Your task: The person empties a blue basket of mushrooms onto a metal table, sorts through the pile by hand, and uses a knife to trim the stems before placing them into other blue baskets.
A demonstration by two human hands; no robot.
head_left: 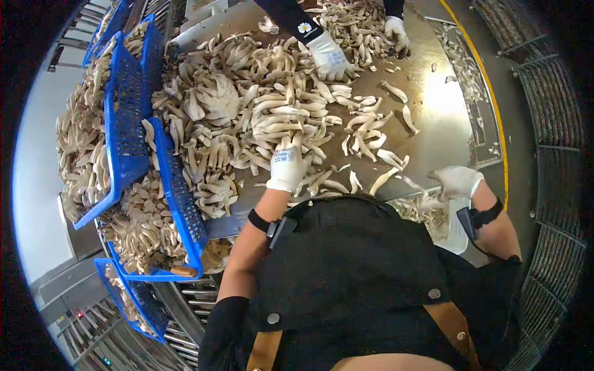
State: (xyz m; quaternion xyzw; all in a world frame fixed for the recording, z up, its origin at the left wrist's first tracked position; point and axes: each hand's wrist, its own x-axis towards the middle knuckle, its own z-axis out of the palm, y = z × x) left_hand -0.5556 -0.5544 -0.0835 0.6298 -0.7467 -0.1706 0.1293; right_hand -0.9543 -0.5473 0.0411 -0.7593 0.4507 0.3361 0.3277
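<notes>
Pale mushrooms lie heaped over the steel surface, and the left hand, white-gloved, rests closed on the near edge of the heap, seemingly gripping a few stems to pull them from the cluster. The right hand, also gloved, hovers loosely curled at the surface's near edge over a tray of loose pieces; whether it pinches anything I cannot tell. Blue crates of mushrooms stand stacked at the left within reach, while a co-worker's gloved hands work the far side
</notes>
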